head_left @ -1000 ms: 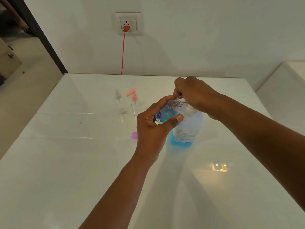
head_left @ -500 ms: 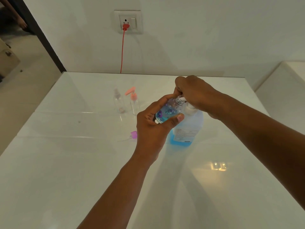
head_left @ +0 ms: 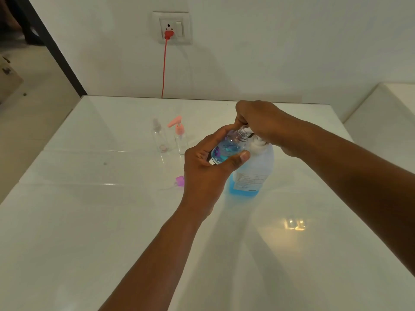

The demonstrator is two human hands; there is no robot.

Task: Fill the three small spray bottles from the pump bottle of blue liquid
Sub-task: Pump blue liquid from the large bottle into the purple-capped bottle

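Above a glossy white table [head_left: 112, 232], the left hand [head_left: 203, 173] grips a small clear spray bottle [head_left: 226, 149] partly filled with blue liquid, tilted against the nozzle of a large translucent pump bottle [head_left: 253, 173] holding blue liquid low down, whose pump head the right hand [head_left: 260, 122] curls over.

My right hand [head_left: 262, 124] hides the pump head; my left hand [head_left: 204, 167] covers the small bottle's [head_left: 226, 149] base and part of the purple cap [head_left: 180, 181]. Label print unreadable.
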